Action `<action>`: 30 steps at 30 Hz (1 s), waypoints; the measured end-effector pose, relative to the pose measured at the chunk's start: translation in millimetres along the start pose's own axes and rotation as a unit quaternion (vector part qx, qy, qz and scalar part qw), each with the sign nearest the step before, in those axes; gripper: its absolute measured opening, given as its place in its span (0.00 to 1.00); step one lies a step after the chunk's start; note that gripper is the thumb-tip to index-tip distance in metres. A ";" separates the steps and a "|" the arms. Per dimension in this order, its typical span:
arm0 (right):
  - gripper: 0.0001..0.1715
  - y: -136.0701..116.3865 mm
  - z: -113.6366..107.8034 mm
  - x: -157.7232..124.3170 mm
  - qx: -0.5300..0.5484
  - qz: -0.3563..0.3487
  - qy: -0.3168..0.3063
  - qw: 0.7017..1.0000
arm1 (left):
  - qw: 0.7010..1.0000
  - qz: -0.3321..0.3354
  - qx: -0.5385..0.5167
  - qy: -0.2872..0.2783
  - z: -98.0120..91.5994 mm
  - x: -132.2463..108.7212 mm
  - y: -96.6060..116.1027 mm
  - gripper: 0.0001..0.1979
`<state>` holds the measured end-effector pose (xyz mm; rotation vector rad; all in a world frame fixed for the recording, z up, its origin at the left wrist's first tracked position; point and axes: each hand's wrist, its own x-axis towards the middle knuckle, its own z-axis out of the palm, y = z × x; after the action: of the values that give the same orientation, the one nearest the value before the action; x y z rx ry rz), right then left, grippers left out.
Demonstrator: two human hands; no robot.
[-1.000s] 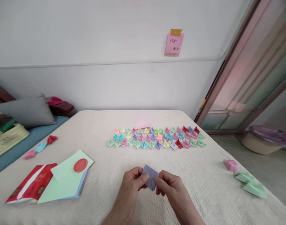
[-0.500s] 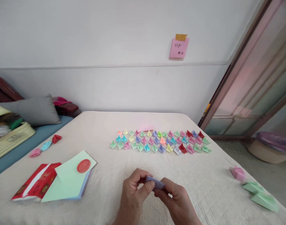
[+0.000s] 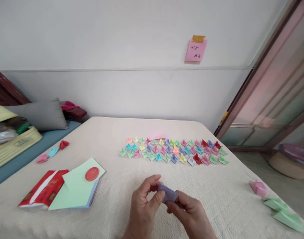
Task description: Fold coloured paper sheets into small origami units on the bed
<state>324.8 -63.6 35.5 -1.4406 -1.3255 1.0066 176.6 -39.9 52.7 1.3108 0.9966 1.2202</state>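
A small folded purple paper (image 3: pixel 169 193) is held between both hands above the cream cloth. My left hand (image 3: pixel 145 200) pinches its left end, thumb on the near face and index finger raised at the back. On its right end, my right hand (image 3: pixel 189 209) grips with thumb and fingers. Beyond the hands, several small folded paper boats (image 3: pixel 175 150) in many colours stand in three rows. To the left lie light green paper sheets (image 3: pixel 72 192) with a round red disc (image 3: pixel 92 174) on top.
Left of the sheets is a red packet (image 3: pixel 43 188). Folded papers lie at the left edge (image 3: pixel 53 152), and a pink one (image 3: pixel 259 188) and green ones (image 3: pixel 288 219) at the right. A grey pillow (image 3: pixel 44 114) and a tub (image 3: pixel 290 161) stand beyond the cloth.
The purple paper has tilted, so more of its flat face shows. My left index finger has lifted slightly. The whole view has shifted a little, moving the surroundings to the right.
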 end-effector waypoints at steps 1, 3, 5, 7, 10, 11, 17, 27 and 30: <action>0.11 -2.0 -0.7 -0.1 0.008 0.008 -0.003 1.000 | 1.000 0.002 -0.002 0.008 -0.1 -0.5 -0.1 0.12; 0.11 -5.2 -2.3 -0.3 0.009 0.017 -0.013 1.000 | 1.000 0.014 0.006 0.016 0.0 -1.2 1.4 0.09; 0.11 -6.2 -3.7 0.0 0.000 0.020 -0.025 0.999 | 1.000 0.018 0.004 0.012 0.4 -0.8 4.1 0.04; 0.11 -4.4 -3.9 0.5 -0.008 0.017 -0.027 0.999 | 1.000 0.008 -0.019 0.001 0.7 0.9 6.0 0.03; 0.11 1.5 -2.2 1.4 -0.016 0.012 -0.018 1.000 | 0.999 -0.012 -0.052 -0.003 0.9 3.6 5.6 0.05; 0.11 3.3 -1.4 1.5 -0.019 0.012 -0.018 1.000 | 0.998 -0.018 -0.061 0.000 1.0 4.1 4.8 0.05; 0.12 2.9 0.7 0.7 -0.026 0.024 -0.025 0.999 | 0.994 -0.029 -0.098 0.029 1.8 3.5 -1.3 0.05; 0.12 -3.2 2.6 2.0 0.010 0.074 -0.048 0.996 | 0.996 -0.004 -0.071 0.059 5.9 6.9 -9.2 0.06; 0.11 -4.3 3.0 3.9 0.044 0.087 -0.072 0.993 | 0.995 -0.020 -0.076 0.060 7.3 9.1 -11.1 0.03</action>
<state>321.2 -59.4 38.9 -1.4571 -1.2555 1.2901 185.9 -30.8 43.3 1.1049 0.9909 1.3298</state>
